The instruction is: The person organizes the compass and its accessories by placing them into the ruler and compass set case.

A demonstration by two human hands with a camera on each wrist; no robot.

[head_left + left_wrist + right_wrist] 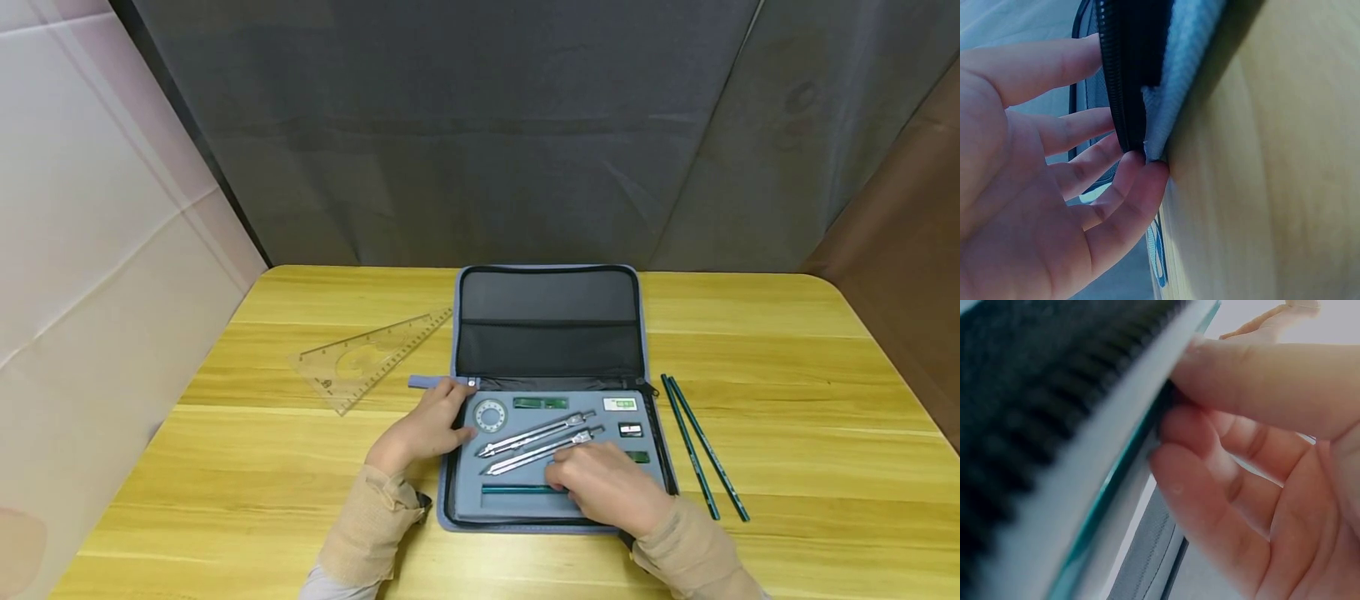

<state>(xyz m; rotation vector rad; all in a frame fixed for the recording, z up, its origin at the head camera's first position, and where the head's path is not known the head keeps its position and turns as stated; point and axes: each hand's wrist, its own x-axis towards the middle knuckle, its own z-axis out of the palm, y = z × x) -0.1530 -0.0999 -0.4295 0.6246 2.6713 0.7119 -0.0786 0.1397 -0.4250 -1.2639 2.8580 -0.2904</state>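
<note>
While right hand (609,485) touches pencil (521,489), open case (549,350)

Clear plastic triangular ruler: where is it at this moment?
In the head view, the clear plastic triangular ruler lies on the yellow wooden table, left of the open blue zip case, its narrow tip nearest the case.

A wood-grained bench (225,467) with rounded far corners fills the lower part of the head view. On its left half lies a clear triangular set square (399,342), flat, with printed scales along its edges and its narrow tip pointing to the upper right. Behind the far edge hangs a creased dark grey cloth (480,142); a white cloth (105,208) with fold lines covers the left side, a brown cloth (907,233) the right. Low on the white one is a pinkish patch (21,552), possibly a printed mark.
</note>
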